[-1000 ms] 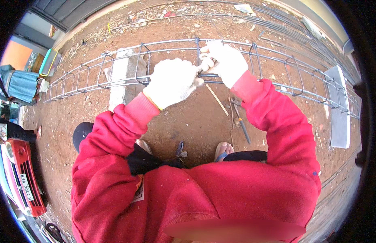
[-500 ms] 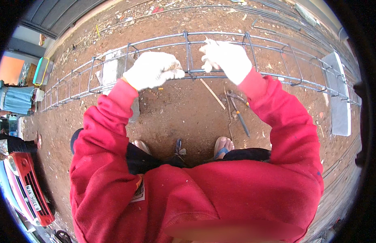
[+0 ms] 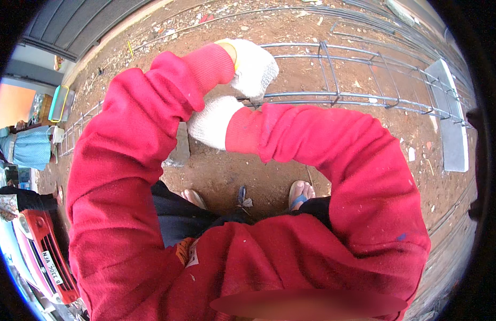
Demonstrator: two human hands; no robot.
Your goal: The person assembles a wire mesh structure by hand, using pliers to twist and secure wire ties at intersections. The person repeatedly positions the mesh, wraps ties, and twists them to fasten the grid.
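Observation:
A long rebar cage [image 3: 360, 98], thin bars tied with square stirrups, runs across in front of me. My left hand [image 3: 254, 68], in a white knitted glove, is over the cage's far side with its fingers curled down toward the near bar. Just below and to the left is my right hand [image 3: 213, 122], gloved too and closed, against the near side of the cage. Its fingertips are hidden, and what either hand pinches is too covered to name. Both red sleeves hide much of the cage's left part.
Under the cage at left stands a concrete block [image 3: 179, 147]; a pale slab [image 3: 454, 117] props its right end. Loose steel rods [image 3: 360, 18] lie at the far right. A person in blue [image 3: 31, 145] and a red car [image 3: 47, 251] are at the left.
My left hand has moved right and farther over the cage. The right hand has swung left and nearer, crossing below it. My right sleeve now covers the tools on the ground.

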